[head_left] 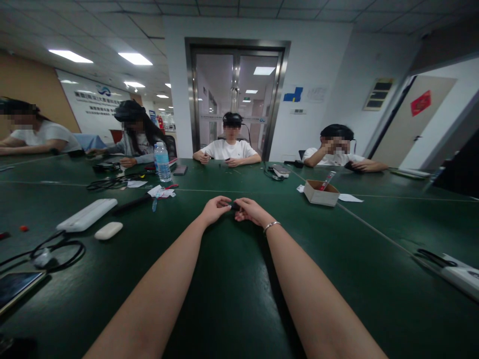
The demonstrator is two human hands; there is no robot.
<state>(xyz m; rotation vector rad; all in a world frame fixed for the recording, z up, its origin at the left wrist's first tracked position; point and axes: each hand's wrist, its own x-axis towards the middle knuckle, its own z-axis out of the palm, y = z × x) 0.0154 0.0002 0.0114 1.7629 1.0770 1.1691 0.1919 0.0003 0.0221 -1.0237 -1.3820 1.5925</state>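
Observation:
Over the middle of the green table point(232, 269), my left hand point(216, 209) and my right hand point(251, 211) meet almost fingertip to fingertip. Between them is a small dark object point(234, 206), too small to name. Both hands have their fingers closed on it, the left from its left end and the right from the other side. A silvery bracelet point(271, 227) circles my right wrist. Fingers cover much of the dark object.
Left are a white case point(88, 215), a white oval object point(108, 231), cables point(65, 255), a phone point(20, 286) and a water bottle point(162, 162). Right are an open box point(322, 193) and a white power strip point(462, 274). Several people sit around the table.

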